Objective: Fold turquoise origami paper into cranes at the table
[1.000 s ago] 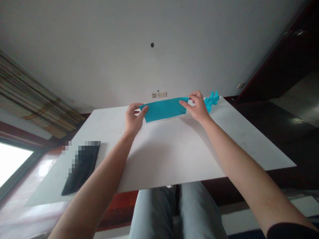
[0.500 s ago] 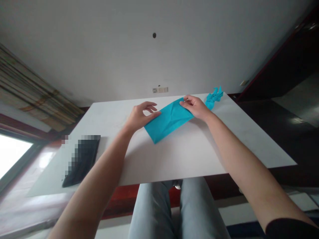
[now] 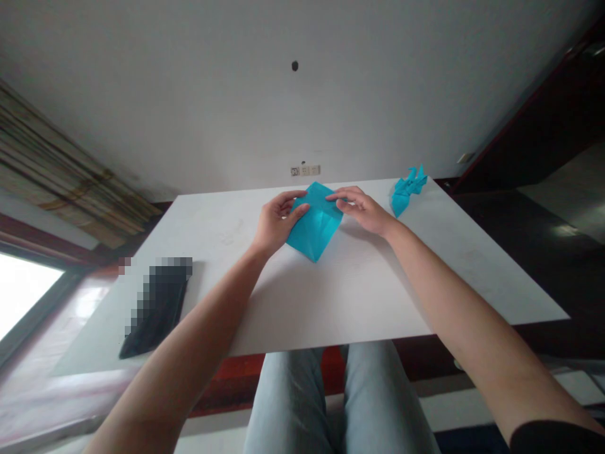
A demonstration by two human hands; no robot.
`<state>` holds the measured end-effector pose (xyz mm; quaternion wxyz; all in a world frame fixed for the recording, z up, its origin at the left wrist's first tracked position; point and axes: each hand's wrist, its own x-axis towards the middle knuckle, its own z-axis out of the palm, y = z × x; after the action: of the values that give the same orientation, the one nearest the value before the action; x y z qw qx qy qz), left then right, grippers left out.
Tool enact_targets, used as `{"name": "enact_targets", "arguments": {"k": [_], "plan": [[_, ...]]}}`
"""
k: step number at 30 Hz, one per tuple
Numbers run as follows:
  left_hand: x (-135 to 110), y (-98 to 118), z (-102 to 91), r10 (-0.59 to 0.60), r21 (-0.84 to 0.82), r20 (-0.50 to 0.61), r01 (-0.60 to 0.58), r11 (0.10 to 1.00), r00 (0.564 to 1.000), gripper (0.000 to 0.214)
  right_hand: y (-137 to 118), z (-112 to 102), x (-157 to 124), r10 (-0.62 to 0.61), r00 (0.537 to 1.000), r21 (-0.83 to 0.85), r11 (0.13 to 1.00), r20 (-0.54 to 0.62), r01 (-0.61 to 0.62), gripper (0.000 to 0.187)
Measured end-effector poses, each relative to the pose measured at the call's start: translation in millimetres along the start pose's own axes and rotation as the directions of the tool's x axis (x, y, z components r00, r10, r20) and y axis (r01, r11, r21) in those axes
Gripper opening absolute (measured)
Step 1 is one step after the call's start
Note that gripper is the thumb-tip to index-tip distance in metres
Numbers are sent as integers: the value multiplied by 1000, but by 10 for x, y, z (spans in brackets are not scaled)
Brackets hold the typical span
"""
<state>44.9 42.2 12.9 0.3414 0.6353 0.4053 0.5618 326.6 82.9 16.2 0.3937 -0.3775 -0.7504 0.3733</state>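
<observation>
As the scene is viewed from the head camera, a folded blue paper [image 3: 314, 224] is seen lying as a diamond near the far edge of a white surface [image 3: 359, 302], with a left hand [image 3: 278, 222] and a right hand [image 3: 363, 211] placed on it. The left fingers [image 3: 289, 205] are kept together and curved over its left edge; the right fingers [image 3: 343, 197] are laid slightly apart across its upper right edge. Whether the paper is pinched cannot be told. A crumpled blue origami figure [image 3: 406, 191] is placed just beyond the right hand, near the far right corner. A dark pixelated object [image 3: 155, 312] is left at the near left of the surface, well apart from both hands.
</observation>
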Motion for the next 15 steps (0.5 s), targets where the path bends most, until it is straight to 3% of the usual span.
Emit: {"name": "enact_targets", "arguments": {"k": [4,7,10,15], "plan": [[-5,50,7,85,113,-116,-72,991,990,28,-110,147,-49,-35,997,-78,996,76,40,88],[-12,100,-19,155,220,-131,-123,968,979,20,-184,240,-60,-66,993,1,998,98,67,68],[-9,111,-36,194,286,-115,-155,946,974,22,-222,288,-58,-37,998,49,998,52,34,56],[1,32,-19,94,255,-79,-71,964,992,43,-219,323,-43,16,998,152,988,64,-25,60]]}}
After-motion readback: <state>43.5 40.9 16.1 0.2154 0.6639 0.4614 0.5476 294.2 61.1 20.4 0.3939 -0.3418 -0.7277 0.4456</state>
